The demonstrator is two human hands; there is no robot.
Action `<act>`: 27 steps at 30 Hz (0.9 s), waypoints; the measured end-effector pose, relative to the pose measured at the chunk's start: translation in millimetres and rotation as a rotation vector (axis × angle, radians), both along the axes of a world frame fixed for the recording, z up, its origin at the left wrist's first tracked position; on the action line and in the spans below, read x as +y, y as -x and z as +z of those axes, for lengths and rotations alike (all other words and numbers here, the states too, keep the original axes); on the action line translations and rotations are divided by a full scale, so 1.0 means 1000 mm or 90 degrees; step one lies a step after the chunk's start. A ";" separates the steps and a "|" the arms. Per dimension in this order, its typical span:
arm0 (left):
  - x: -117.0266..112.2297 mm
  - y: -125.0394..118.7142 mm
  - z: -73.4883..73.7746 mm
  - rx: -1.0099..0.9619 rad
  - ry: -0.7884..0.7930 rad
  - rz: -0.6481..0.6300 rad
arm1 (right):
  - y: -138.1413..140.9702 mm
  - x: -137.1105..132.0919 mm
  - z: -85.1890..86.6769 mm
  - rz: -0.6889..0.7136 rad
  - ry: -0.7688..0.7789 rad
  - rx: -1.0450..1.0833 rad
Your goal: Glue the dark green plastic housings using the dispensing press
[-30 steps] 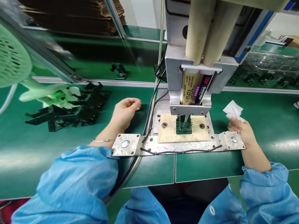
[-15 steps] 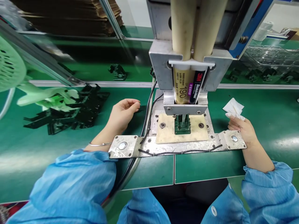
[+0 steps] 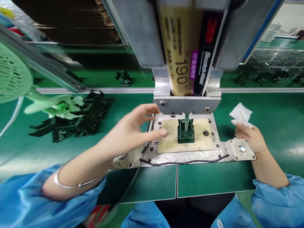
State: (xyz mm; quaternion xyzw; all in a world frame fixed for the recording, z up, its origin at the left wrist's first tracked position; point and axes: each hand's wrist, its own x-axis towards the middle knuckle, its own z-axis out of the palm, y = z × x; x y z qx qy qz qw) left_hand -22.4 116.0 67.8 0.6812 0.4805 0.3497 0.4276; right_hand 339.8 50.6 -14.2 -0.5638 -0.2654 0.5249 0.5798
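My left hand, blurred, reaches over the left side of the cream base plate with thumb and fingers spread and nothing between them. A dark green plastic part sits on that plate, right of my thumb and apart from it. Into the part points a thin nozzle from the dispenser head, which carries a gold and black adhesive cartridge. Beyond the plate's right side, my right hand is closed on a folded white wipe. Another white wipe lies just behind it.
Several black plastic parts are heaped at the left beside a light green fan. More black parts stand behind the rail at the right. Push buttons flank the plate; the right button shows. Black cable runs along the front.
My left hand has moved right from beside the cables to the base plate, its fingers opening. The dispenser head and cartridge appear lower and larger. My right hand still holds the wipe.
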 end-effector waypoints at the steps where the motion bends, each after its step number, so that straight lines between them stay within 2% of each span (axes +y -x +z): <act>1: -0.003 -0.009 -0.001 0.048 0.037 -0.051 | 0.000 0.000 0.000 0.000 0.001 0.000; 3: -0.003 -0.024 -0.006 0.118 0.087 -0.105 | 0.001 -0.001 0.000 -0.004 0.000 0.002; 5: 0.001 -0.033 -0.012 0.133 0.122 -0.136 | 0.002 -0.001 0.000 -0.007 -0.005 0.006; 8: 0.006 -0.039 -0.017 0.076 0.156 -0.167 | 0.003 -0.001 -0.001 -0.004 -0.005 0.008; 10: 0.006 -0.041 -0.015 0.027 0.195 -0.184 | 0.003 -0.001 0.000 -0.004 0.003 0.006; 17: -0.009 -0.042 0.002 -0.029 0.421 -0.128 | 0.003 -0.001 -0.001 -0.009 -0.011 0.007; 20: -0.025 -0.036 0.003 -0.124 0.567 -0.120 | 0.001 0.002 -0.002 -0.010 -0.020 -0.024; 22: -0.039 -0.030 0.001 -0.193 0.682 -0.126 | 0.000 0.001 0.000 -0.061 -0.073 -0.097; 23: -0.047 -0.027 0.000 -0.219 0.732 -0.150 | -0.001 -0.003 0.002 -0.094 -0.112 -0.138; 25: -0.061 -0.020 -0.002 -0.247 0.781 -0.253 | 0.002 -0.019 0.010 -0.139 -0.180 -0.198; 27: -0.073 -0.015 -0.003 -0.245 0.770 -0.373 | 0.012 -0.044 0.022 -0.090 -0.212 -0.246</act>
